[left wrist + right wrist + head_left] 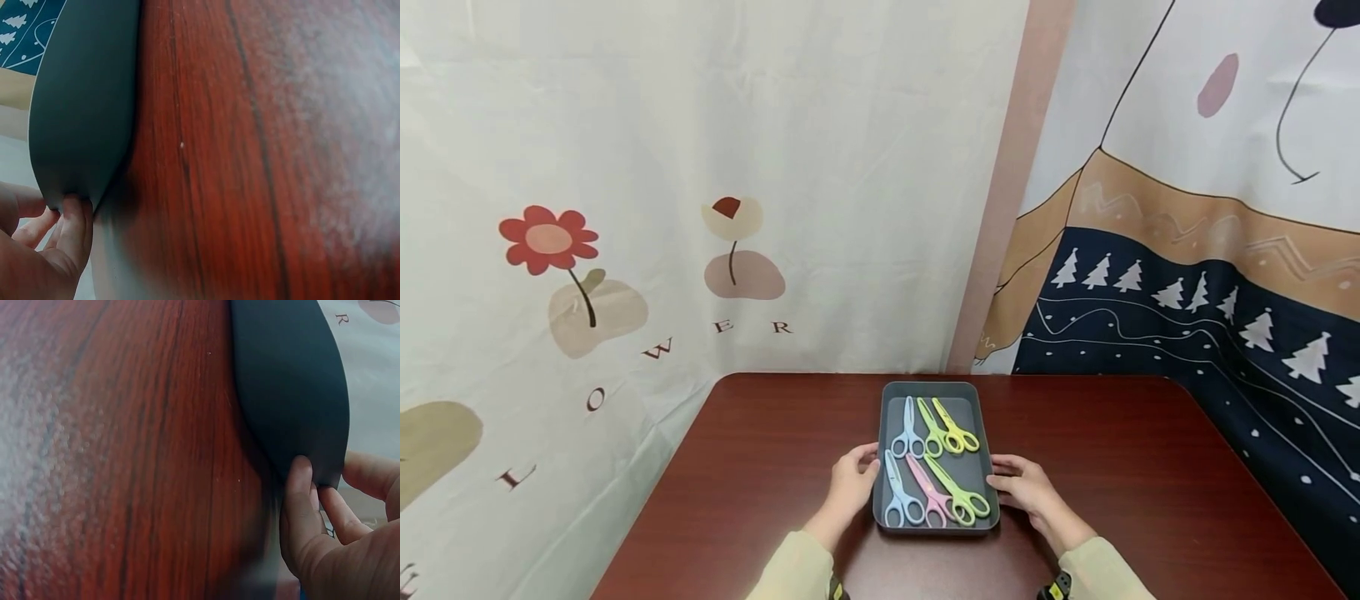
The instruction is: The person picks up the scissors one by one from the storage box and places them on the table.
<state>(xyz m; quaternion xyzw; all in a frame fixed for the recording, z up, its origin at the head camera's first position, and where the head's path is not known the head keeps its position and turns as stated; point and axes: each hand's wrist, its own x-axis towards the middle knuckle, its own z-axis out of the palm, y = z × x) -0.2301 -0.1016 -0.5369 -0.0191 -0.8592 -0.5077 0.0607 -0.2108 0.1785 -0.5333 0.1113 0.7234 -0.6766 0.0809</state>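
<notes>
Tray (pixel 974 473), dark grey, one; placed on the table (pixel 760 467), six pairs of scissors (pixel 928 490) laid inside. Held at either side by left grip (pixel 848 482) and right grip (pixel 1030 487). Step, as judged: tray being steadied or positioned; even, level pressure next called for.

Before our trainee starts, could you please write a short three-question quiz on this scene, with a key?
1. How many pairs of scissors lie in the tray?
2. True or false: the pink pair lies in the row farther from the person.
3. Where are the left hand and the right hand? A) Both gripping scissors. B) At opposite sides of the tray. C) Both at the tray's far end.

Key: 1. Six. 2. False; it lies in the nearer row. 3. B.
</notes>
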